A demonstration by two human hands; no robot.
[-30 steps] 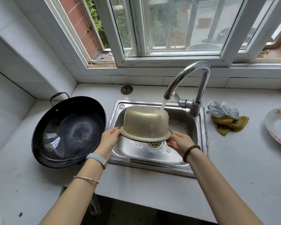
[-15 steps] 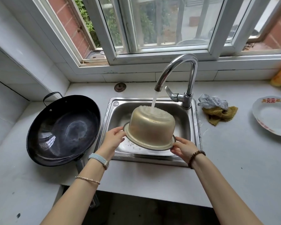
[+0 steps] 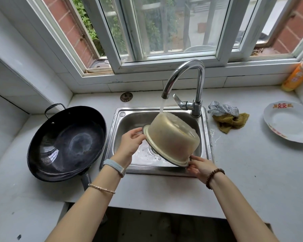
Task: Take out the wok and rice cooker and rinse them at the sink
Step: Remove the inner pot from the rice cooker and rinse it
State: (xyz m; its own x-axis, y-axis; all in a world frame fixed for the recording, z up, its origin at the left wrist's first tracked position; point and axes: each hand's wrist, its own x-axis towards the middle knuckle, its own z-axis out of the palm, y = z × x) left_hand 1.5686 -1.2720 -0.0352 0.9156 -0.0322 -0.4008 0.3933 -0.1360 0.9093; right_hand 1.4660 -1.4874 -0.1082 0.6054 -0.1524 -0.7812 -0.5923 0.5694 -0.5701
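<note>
You are holding the rice cooker pot (image 3: 171, 137) upside down over the sink (image 3: 112, 137). It is tipped, with its bottom toward the sink's back right corner and its open mouth toward the front left. Water (image 3: 162, 105) from the tap (image 3: 184, 74) lands on the high edge of the pot.

Your left hand (image 3: 129, 145) pinches the rim on the side by the sink's left edge, thumb and fingers closed on it. Your right hand (image 3: 201, 167) pinches the rim low down by the sink's front edge. It looks like only the fingertips are on it.

The wok (image 3: 66, 142) sits right side up on the counter (image 3: 252, 163), just beside the sink's left edge. Its long handle pokes past the counter's front edge.

Here is what could go wrong. The pot is wet, and you only have its thin rim. It could slip out of your fingers and bang into the sink. The water hits a round, tipped side, so it may spray over the sink's front edge onto the counter or onto you. Your left arm is close above the wok handle, so a bump there could knock the wok.
</note>
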